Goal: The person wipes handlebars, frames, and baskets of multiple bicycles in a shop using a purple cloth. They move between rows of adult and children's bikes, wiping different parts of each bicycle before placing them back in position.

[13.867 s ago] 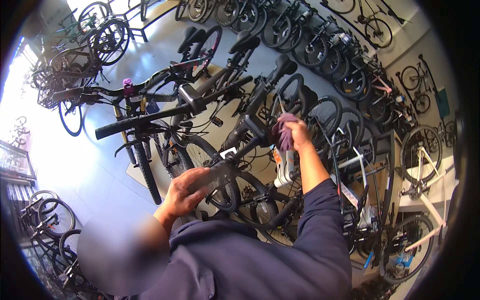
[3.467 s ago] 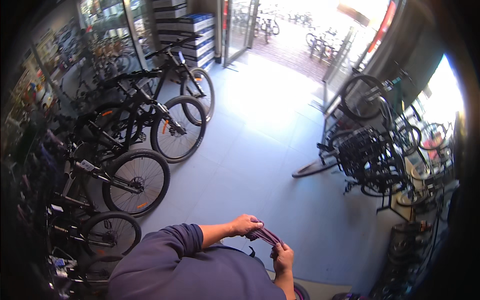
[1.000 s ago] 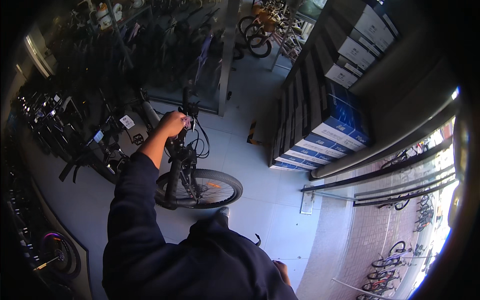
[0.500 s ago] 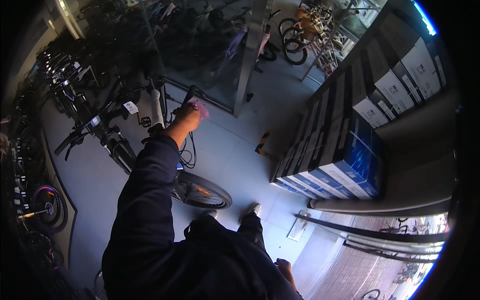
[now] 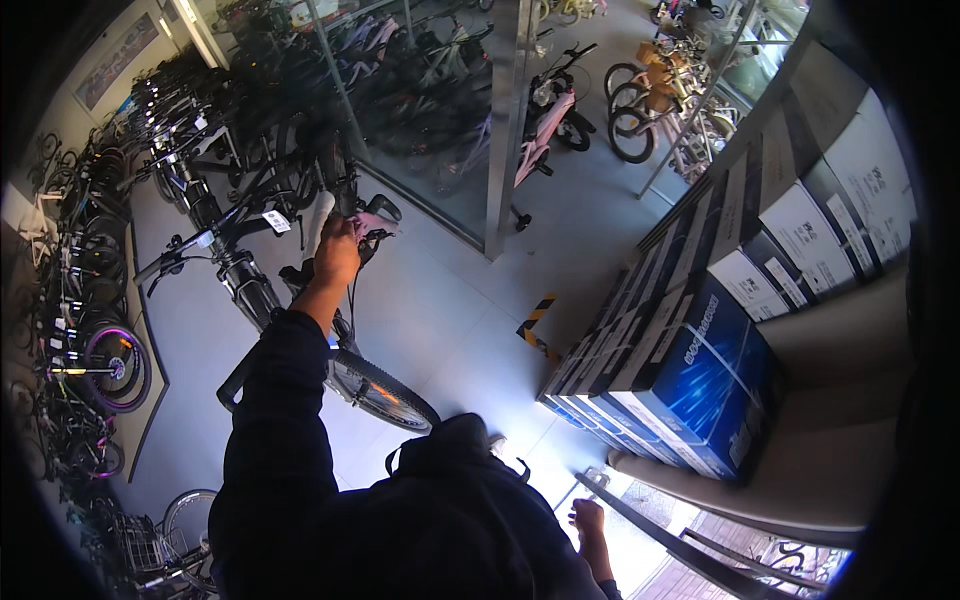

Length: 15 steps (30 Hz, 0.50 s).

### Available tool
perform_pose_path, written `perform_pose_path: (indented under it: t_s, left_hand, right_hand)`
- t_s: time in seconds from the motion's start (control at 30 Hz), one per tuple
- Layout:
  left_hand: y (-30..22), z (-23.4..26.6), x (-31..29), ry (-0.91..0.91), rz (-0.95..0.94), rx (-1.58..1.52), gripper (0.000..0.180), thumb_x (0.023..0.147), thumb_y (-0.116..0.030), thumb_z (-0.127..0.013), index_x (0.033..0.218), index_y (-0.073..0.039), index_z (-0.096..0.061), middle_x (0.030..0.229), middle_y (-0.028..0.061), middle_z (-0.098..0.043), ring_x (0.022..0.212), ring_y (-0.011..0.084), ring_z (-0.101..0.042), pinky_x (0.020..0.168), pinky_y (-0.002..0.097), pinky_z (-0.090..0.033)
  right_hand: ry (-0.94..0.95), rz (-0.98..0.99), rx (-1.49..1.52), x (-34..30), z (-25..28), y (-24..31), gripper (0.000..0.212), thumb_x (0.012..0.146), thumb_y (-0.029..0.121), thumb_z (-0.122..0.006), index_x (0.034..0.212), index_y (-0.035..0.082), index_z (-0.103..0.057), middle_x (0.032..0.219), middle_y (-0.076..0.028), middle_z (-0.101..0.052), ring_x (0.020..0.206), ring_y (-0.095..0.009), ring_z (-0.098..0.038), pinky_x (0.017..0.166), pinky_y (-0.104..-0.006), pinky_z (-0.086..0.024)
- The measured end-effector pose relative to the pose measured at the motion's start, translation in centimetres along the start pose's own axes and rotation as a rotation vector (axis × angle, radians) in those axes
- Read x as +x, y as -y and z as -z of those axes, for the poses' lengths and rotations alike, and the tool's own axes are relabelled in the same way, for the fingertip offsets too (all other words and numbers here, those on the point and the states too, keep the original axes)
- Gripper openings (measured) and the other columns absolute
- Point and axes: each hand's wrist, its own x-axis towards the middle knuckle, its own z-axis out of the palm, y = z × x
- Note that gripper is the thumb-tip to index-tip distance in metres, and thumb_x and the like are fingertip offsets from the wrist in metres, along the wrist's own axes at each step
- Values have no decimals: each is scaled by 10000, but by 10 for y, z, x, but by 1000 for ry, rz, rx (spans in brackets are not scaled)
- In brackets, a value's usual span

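My left hand [image 5: 338, 258] is closed around a pink cloth [image 5: 376, 224], pressed close to the handlebar of a dark bicycle. A pale tube or grip [image 5: 322, 214] shows just beside the fingers; what the cloth touches is partly hidden by the hand. Below my forearm, the bicycle's wheel [image 5: 385, 388] rests on the floor with an orange reflector in its spokes. My right hand [image 5: 588, 514] hangs low at my side, near the doorway, with its fingers curled in and nothing visible in them.
Blue and white cartons [image 5: 700, 380] are stacked on the right. A glass partition with a metal post [image 5: 503, 150] stands ahead, with a pink bicycle [image 5: 547, 135] behind. More bicycles [image 5: 90, 260] line the left. Yellow-black tape [image 5: 538, 325] marks the floor. A door rail [image 5: 660, 535] lies lower right.
My left hand has shifted left and slightly down with the pink cloth. My right hand has moved a little up and right. The view has tilted, showing more of the bicycles on the left.
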Motion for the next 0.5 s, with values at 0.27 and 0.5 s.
perform_pose_path:
  t_s: [0.27, 0.5]
  left_hand:
    - [10, -78, 13, 163, -38, 321, 511, 917, -197, -674, 1363, 23, -554, 1435, 190, -480, 1376, 446, -413, 1147, 536, -382]
    - [24, -127, 127, 169, 94, 185, 319, 916, -205, -654, 1167, -9, -648, 1259, 136, -610, 1219, 364, -560, 1008, 485, -479]
  right_hand:
    - [226, 267, -95, 5, -68, 209, 324, 963, 230, -641, 1164, -13, -716, 980, -110, -751, 843, -196, -739, 693, -325, -596]
    - [227, 539, -550, 60, -114, 339, 422, 951, 399, -590, 1099, 39, -752, 882, -135, -753, 863, -247, -735, 808, -393, -557]
